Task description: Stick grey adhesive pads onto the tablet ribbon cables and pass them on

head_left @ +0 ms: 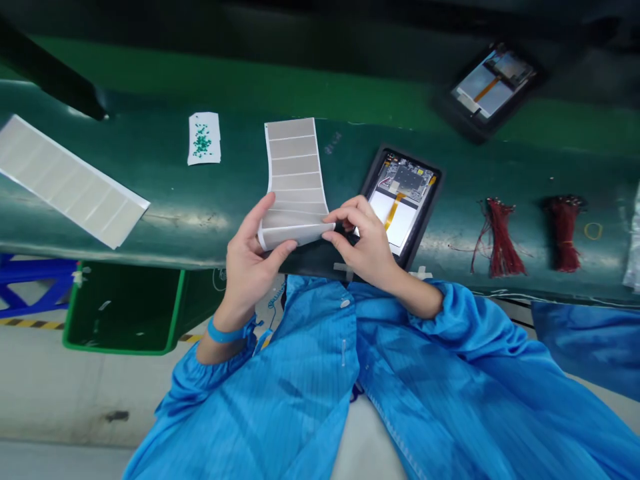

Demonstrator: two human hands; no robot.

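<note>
A sheet of grey rectangular stickers (295, 165) on white backing lies partly on the green bench, its near end lifted and bent. My left hand (253, 263) grips that end from the left, thumb in front and fingers behind. My right hand (367, 243) pinches the sheet's right corner between thumb and index finger. Whether a single sticker is coming off there is too small to tell. Just beyond my right hand, an opened tablet-like device (403, 200) rests in a black frame, with a circuit board and an orange ribbon cable showing.
Another sticker sheet (70, 180) lies at the left. Small green pieces (202, 141) sit on a white card. Two bundles of red wires (504, 240) lie right, near a yellow rubber band (593, 231). A second opened device (493, 90) stands at the back. Below the bench edge is a green bin (123, 348).
</note>
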